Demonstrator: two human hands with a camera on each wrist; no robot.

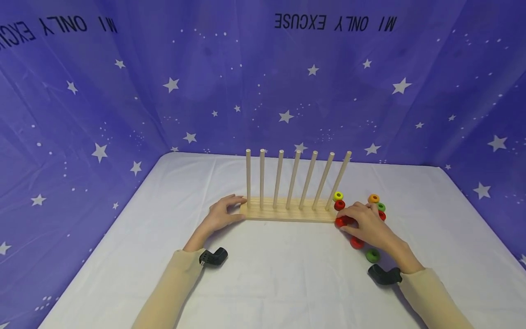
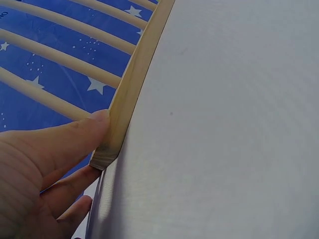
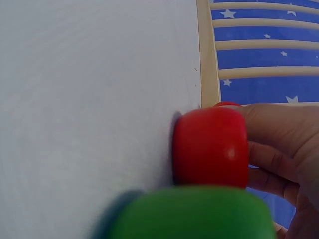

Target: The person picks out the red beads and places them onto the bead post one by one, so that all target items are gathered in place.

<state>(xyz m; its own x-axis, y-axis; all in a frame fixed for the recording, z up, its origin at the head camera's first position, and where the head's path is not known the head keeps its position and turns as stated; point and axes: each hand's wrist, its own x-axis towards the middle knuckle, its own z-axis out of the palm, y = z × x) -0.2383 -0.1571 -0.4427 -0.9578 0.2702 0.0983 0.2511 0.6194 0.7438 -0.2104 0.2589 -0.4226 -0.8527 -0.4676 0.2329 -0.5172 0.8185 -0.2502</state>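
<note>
A wooden rack with several upright pegs lies across the white table. My left hand holds its left end, thumb on the front edge and fingers on top by the first peg. In the left wrist view the thumb presses the rack's edge. My right hand pinches a red ring at the rack's right end. The right wrist view shows this red ring on its edge between my fingers, touching the cloth, with a blurred green ring in front.
Loose rings lie around my right hand: yellow-green, red, orange, green, another red and a green one. A blue starred curtain walls the table on three sides.
</note>
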